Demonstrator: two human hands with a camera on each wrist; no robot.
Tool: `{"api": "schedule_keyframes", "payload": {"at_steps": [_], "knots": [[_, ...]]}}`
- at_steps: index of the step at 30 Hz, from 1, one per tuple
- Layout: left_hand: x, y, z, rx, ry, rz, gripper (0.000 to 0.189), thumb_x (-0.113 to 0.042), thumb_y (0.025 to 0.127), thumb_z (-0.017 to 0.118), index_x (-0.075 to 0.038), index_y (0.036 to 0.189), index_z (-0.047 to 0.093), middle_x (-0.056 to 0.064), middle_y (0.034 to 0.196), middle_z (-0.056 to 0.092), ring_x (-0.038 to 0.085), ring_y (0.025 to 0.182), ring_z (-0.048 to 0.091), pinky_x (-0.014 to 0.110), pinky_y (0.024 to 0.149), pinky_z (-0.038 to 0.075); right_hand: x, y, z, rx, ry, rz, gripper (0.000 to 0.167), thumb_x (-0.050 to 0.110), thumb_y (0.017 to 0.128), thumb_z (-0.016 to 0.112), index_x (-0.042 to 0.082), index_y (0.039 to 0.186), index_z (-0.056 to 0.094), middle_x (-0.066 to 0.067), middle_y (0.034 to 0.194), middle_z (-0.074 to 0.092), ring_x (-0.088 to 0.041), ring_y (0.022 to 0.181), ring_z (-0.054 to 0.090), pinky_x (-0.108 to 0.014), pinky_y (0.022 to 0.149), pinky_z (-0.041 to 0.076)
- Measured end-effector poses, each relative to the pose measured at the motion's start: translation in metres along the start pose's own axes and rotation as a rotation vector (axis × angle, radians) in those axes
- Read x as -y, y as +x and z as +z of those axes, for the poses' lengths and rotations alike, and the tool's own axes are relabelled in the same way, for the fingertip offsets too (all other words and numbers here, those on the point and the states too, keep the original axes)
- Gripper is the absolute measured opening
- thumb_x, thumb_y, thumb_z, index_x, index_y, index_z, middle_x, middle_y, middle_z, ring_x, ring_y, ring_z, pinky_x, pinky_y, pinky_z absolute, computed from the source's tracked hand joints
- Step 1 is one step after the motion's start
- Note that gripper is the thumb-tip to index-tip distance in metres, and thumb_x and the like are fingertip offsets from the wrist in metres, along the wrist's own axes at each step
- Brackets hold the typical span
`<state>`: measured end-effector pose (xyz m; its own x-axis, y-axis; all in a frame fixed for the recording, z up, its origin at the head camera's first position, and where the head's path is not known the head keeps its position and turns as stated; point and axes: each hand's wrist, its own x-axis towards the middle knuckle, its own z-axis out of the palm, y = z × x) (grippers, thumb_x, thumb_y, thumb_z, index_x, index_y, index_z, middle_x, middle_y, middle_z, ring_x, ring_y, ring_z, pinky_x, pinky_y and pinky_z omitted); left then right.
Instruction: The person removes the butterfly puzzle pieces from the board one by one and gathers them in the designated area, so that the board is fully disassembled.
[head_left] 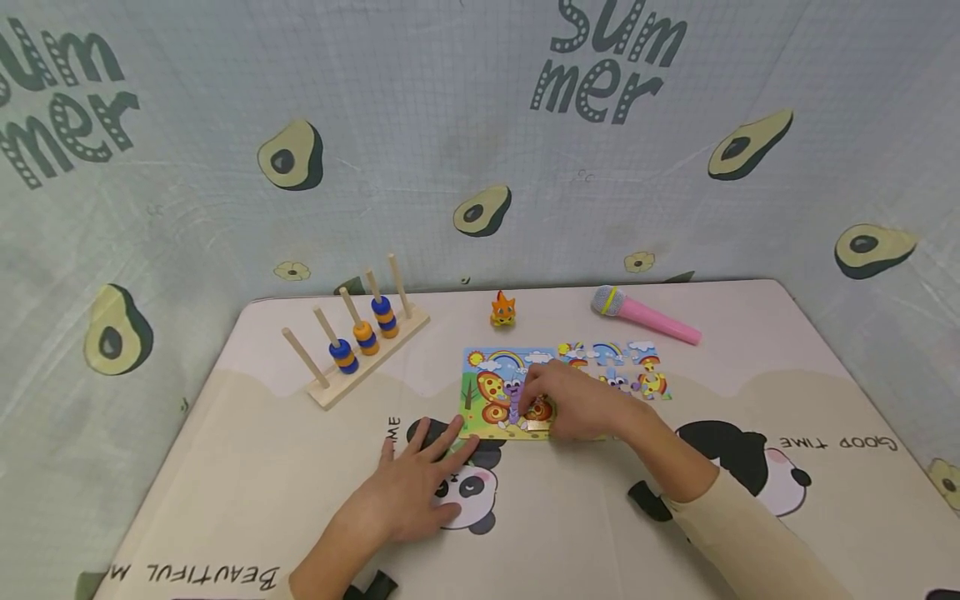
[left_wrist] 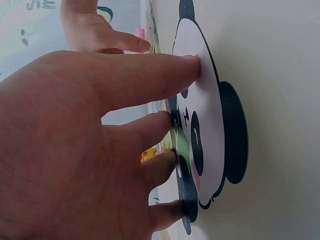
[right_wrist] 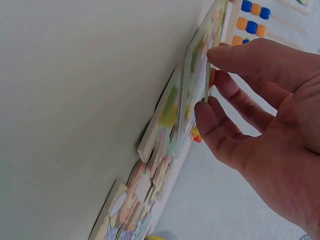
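My right hand is over the right part of a colourful butterfly jigsaw puzzle. In the right wrist view it pinches a thin puzzle piece on edge between thumb and fingertips, just above the picture. Part of the puzzle is hidden under this hand. Flat on the tablecloth, my left hand spreads its fingers over a printed panda, fingertips by the puzzle's lower left corner. Several loose puzzle pieces lie to the right of the puzzle, partly covered by my right hand.
A wooden peg rack with blue and orange rings stands at the back left. Behind the puzzle sits a small orange toy figure. A pink toy microphone lies at the back right, near the table's far edge.
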<state>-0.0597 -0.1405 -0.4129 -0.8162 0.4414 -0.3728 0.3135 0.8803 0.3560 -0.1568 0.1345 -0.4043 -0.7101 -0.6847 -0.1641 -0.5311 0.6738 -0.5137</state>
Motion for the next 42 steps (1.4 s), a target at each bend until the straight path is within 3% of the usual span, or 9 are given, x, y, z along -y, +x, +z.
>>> {"api": "schedule_keyframes", "payload": {"at_steps": [15,23,34,42], "knots": [[0.000,0.000,0.001,-0.015,0.002,0.003,0.079,-0.042,0.092,0.077,-0.031,0.161,0.041,-0.003,0.175,0.021,0.045,0.160,0.018,0.084,0.113,0.017,-0.014,-0.026,-0.007,-0.035,-0.014,0.054,0.050,-0.010,0.073,0.072,0.026,0.107,0.080,0.006,0.115,0.063,-0.020,0.114,0.055,-0.048,0.102,0.049],[0.001,0.000,0.001,-0.021,0.004,0.002,0.080,-0.042,0.091,0.077,-0.032,0.161,0.041,-0.004,0.175,0.021,0.044,0.160,0.017,0.084,0.113,0.018,-0.026,-0.046,-0.014,-0.058,-0.023,0.046,0.048,-0.010,0.072,0.071,0.024,0.105,0.079,0.005,0.114,0.063,-0.021,0.108,0.055,-0.041,0.090,0.048],[0.001,-0.001,0.001,-0.020,0.002,0.007,0.079,-0.042,0.091,0.077,-0.031,0.161,0.041,-0.003,0.175,0.021,0.045,0.160,0.018,0.084,0.113,0.018,-0.043,-0.073,-0.021,-0.101,-0.029,0.061,0.049,-0.011,0.073,0.068,0.027,0.103,0.079,0.007,0.114,0.064,-0.019,0.112,0.057,-0.044,0.094,0.051],[0.000,0.000,0.001,-0.024,0.005,-0.005,0.079,-0.042,0.091,0.077,-0.032,0.161,0.041,-0.004,0.175,0.021,0.044,0.160,0.017,0.083,0.115,0.016,-0.058,-0.089,-0.023,-0.091,-0.027,0.113,0.050,-0.009,0.074,0.072,0.031,0.102,0.079,0.010,0.112,0.063,-0.019,0.111,0.056,-0.038,0.088,0.053]]}}
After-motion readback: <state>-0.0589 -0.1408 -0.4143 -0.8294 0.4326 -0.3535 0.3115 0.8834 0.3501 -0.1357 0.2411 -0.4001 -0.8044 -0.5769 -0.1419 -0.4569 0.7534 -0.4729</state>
